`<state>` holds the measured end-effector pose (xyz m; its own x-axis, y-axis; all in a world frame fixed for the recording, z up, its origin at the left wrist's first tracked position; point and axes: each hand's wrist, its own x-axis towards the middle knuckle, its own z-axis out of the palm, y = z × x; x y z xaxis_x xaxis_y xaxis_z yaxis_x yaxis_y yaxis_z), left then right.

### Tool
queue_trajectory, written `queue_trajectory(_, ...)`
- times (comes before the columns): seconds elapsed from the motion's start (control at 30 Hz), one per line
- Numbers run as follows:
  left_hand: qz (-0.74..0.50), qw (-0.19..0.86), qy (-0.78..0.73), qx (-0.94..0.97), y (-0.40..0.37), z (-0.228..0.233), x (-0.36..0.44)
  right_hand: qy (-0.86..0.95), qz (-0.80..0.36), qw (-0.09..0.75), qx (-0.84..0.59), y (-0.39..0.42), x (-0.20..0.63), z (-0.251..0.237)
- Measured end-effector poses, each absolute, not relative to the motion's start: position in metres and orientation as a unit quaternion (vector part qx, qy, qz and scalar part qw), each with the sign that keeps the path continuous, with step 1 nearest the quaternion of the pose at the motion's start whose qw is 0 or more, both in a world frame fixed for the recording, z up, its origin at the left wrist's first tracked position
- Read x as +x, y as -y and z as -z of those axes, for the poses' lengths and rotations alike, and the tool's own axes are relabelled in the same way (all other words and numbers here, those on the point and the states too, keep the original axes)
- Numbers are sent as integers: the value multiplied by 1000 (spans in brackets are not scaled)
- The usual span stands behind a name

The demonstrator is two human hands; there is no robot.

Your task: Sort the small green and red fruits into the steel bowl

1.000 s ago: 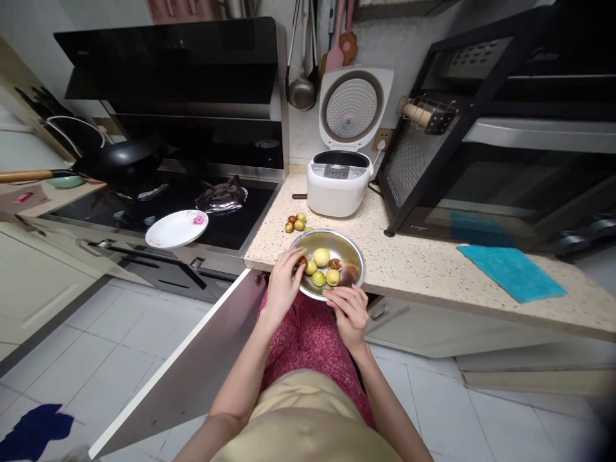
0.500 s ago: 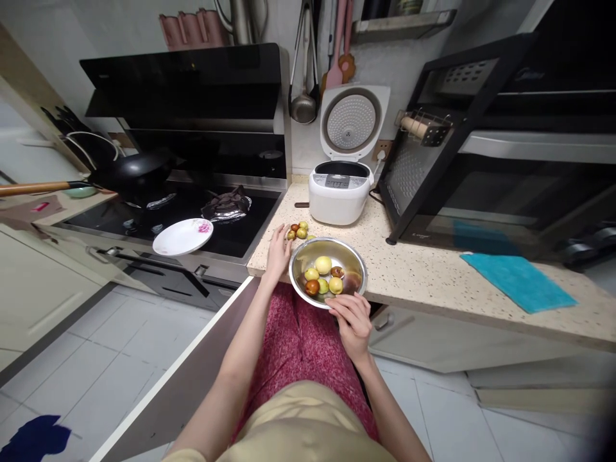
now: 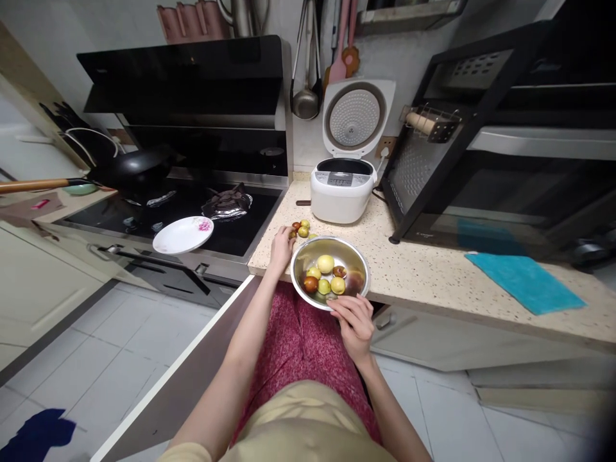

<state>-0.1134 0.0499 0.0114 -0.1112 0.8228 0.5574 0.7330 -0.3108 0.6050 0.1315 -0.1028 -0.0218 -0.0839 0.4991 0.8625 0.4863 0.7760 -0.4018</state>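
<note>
A stainless steel bowl (image 3: 363, 266) sits at the counter's front edge, with several yellow-green and brown jujubes (image 3: 325, 264) inside. My right hand (image 3: 355, 324) grips its near right rim, thumb and fingertips pressed together there. Left of the bowl, my left hand (image 3: 280, 250) is on the counter with its fingers curled at a jujube (image 3: 292, 234), one of a small pile of jujubes (image 3: 303, 231). The fingers partly cover that jujube.
Behind the bowl stands a white rice cooker (image 3: 339, 199), lid up. A white plate (image 3: 180, 236) rests over the stove's front edge, near a wok (image 3: 137, 167). To the right are an oven (image 3: 520, 192) and a blue cloth (image 3: 527, 282). A cabinet door (image 3: 192, 366) hangs open at left.
My left fingers have moved slightly right and closed in on a jujube at the pile's near left side. My right hand stays on the bowl rim. The view has shifted a little.
</note>
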Motion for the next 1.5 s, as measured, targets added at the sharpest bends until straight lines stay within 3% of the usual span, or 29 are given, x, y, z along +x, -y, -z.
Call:
queue_trajectory(0.37,-558,8,-470,684,-28,-26,-108,737,0,594,-324,103,130,22)
queue_trajectory(0.83,-569,146,-266,765,-30,-25,-117,728,10,606,-319,99,128,19)
queue_trajectory(1.5,-505,123,-415,746,-48,-13,-116,737,7,601,-308,94,142,12)
